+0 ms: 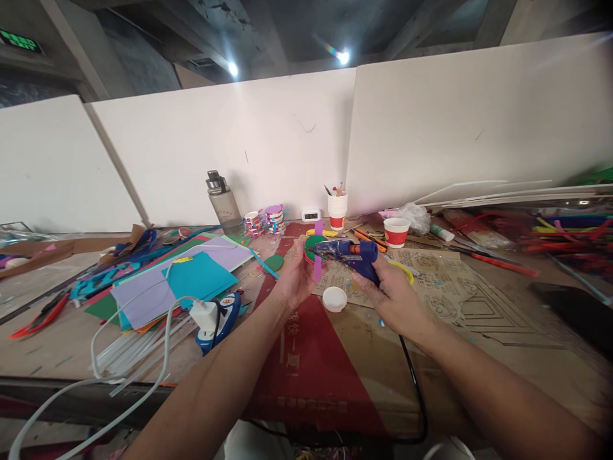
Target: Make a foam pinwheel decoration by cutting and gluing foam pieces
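Glue gun (352, 255) is being gripped in the closed right hand (390, 291), nozzle aimed at the green disc (313, 248) being pinched steady by the left hand (294, 278), apparently for bonding its pink strip (318, 265).

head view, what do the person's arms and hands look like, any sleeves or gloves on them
Both forearms come in bare from the bottom edge, with no sleeves showing. The left hand and right hand wear no gloves. No watch, bracelet or ring can be made out on either wrist or on the fingers.
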`<state>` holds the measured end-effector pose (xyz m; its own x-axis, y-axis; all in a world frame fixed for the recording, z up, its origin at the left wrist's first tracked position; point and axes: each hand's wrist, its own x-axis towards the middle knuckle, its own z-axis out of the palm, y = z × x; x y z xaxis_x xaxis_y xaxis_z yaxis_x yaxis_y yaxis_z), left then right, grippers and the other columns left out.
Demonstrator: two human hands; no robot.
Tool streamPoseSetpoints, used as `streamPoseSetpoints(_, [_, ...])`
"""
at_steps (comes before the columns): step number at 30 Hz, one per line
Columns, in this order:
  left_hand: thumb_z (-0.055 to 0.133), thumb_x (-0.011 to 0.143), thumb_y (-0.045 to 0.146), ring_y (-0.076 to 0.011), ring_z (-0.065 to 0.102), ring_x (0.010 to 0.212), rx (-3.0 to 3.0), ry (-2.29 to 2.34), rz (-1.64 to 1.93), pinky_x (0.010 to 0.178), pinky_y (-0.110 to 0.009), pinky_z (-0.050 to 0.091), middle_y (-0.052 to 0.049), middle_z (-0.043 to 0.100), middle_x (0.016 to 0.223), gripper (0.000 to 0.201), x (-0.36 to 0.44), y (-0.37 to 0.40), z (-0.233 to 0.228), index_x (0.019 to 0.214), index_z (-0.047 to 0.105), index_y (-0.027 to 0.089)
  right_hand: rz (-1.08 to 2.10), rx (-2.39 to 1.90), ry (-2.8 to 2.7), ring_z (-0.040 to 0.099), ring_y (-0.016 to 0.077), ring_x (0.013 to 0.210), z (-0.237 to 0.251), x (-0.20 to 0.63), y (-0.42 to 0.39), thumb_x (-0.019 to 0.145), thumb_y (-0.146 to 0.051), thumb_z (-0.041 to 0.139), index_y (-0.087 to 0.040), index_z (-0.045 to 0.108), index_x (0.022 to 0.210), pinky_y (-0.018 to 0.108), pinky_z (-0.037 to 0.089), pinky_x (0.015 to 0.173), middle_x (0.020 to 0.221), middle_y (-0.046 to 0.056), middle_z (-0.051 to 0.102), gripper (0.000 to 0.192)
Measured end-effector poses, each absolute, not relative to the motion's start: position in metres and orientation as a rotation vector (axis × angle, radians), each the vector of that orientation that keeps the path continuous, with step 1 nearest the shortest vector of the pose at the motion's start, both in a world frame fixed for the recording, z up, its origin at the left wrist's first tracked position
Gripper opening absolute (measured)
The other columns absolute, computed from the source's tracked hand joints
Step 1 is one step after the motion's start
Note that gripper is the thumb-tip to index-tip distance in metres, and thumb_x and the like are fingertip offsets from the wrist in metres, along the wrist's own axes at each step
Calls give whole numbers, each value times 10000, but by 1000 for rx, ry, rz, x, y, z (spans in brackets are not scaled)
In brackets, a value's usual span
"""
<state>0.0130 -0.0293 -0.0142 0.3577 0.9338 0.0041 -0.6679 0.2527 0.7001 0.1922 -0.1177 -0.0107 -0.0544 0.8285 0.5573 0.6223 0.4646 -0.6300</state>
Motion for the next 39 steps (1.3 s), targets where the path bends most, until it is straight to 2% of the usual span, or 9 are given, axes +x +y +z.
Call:
streamPoseSetpoints(5, [593,883,574,-136,658,676,676,428,1142,651,-259,529,-33,722,794,422,12,-28,-14,924,702,168,268,-1245,-1791,660,298,934,-9,191,-119,947,-386,492,-197,566,1271,439,505,829,1052,113,721,383])
streamPoseSetpoints(10, [609,884,559,-132,667,703,656,426,1153,736,-269,547,-21,728,808,389,12,-28,-12,927,696,183,218,-1233,-1843,656,267,858,-4,191,-121,958,-353,483,-209,565,1273,386,503,747,1022,98,724,356])
streamPoseSetpoints(15, [644,867,548,-156,689,829,711,427,1192,796,-271,536,-38,743,880,382,13,-30,-10,952,704,181,179,-1202,-1870,649,267,903,-2,193,-121,960,-335,475,-193,569,1261,386,498,777,1069,114,714,345])
streamPoseSetpoints(18, [668,852,542,-139,676,812,738,433,1220,782,-259,523,-29,734,877,365,13,-30,-11,945,699,189,238,-1216,-1776,638,268,912,-4,194,-118,936,-362,516,-195,579,1211,398,493,800,1049,107,709,329])
streamPoseSetpoints(21, [683,844,533,-130,666,793,731,444,1232,783,-264,517,-16,722,866,348,14,-29,-12,962,685,205,412,-1179,-1594,618,238,901,-5,195,-114,910,-398,563,-226,579,1125,380,485,810,1028,73,693,276])
streamPoseSetpoints(25, [699,839,515,-143,675,798,706,467,1212,757,-275,518,-15,724,882,343,17,-26,-15,1008,669,218,909,-988,-1347,513,144,598,-5,193,-109,875,-427,601,-252,501,959,296,443,585,814,-12,659,218])
streamPoseSetpoints(28, [719,835,481,-137,677,791,692,463,1190,731,-261,522,-22,728,872,309,18,-25,-17,946,671,196,1085,-904,-1286,492,127,562,-4,191,-106,837,-447,632,-242,481,864,279,427,546,743,-25,628,256])
streamPoseSetpoints(34, [761,810,435,-105,661,749,657,455,1184,716,-236,517,-8,717,801,288,18,-23,-19,867,656,173,1002,-1034,-1189,483,122,577,-5,187,-107,762,-520,672,-244,467,853,265,422,509,785,-21,636,356])
streamPoseSetpoints(39, [818,748,413,-88,626,681,637,450,1248,691,-234,485,18,695,760,316,16,-22,-20,855,644,172,913,-1132,-1272,481,117,577,-5,184,-113,780,-536,654,-248,443,849,262,415,513,780,-26,635,364])
